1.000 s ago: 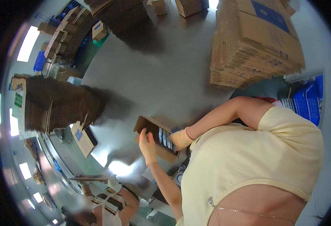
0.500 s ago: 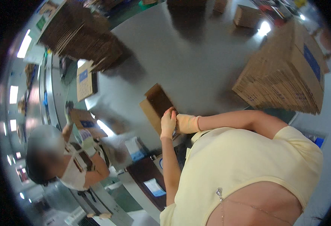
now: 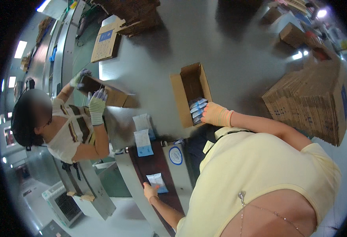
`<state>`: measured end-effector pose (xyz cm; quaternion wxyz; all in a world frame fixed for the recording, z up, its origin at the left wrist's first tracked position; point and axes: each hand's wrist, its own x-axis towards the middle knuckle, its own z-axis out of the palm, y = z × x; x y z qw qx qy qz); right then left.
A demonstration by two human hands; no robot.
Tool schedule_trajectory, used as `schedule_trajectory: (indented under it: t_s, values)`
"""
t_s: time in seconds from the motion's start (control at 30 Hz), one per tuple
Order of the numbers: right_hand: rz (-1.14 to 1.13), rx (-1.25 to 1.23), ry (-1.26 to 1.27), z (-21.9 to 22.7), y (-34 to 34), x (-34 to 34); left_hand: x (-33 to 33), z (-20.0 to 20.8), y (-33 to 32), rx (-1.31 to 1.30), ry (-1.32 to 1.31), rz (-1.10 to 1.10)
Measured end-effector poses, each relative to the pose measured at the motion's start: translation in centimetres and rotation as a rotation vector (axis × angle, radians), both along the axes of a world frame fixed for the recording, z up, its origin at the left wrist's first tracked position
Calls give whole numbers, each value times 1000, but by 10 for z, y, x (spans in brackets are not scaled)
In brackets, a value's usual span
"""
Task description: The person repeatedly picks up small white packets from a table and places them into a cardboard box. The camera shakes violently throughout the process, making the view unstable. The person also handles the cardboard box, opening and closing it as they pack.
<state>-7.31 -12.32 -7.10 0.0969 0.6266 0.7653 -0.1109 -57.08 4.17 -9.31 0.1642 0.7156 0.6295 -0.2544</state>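
My right hand (image 3: pixel 216 114), in a pale orange glove, reaches into the near end of an open cardboard box (image 3: pixel 183 89) on the grey table. Its fingers curl down onto the blue and white packets (image 3: pixel 198 107) stacked there, so I cannot see the grip. Lower down, my left hand (image 3: pixel 150 192) is bare and pinches the lower edge of a small white and blue packet (image 3: pixel 157 181). That packet lies on the dark belt of a narrow machine (image 3: pixel 149 166).
A co-worker at the left, in striped gloves (image 3: pixel 97 106), holds another brown box (image 3: pixel 106 94). Two paper slips (image 3: pixel 143 136) lie on the table edge. A tall stack of flat cartons (image 3: pixel 313 102) stands at the right, and more cartons (image 3: pixel 106 41) lie at the back.
The box now sits open on the table instead of being held up in both hands. My left hand has dropped to the packet on the belt, and the view has swung toward the co-worker.
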Motion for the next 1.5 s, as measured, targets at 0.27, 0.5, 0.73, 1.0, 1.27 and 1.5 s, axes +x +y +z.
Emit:
schedule_trajectory:
  t_s: [0.27,0.5,0.73,1.0,1.27,1.5]
  values:
    - [-46,-15,9,0,-2,2,149,-8,133,-43,-1044,120]
    - [-39,25,7,13,5,-1,228,-96,182,-282,-798,123]
    - [-53,46,8,-2,-3,1,355,-72,69,242,-555,-820]
    - [-69,148,-7,-10,-11,4,395,-13,58,194,-623,-534]
    - [-57,37,43,-11,-5,5,443,37,63,-547,-1678,-413]
    - [-12,-14,19,4,3,5,455,-20,-10,209,-605,-616]
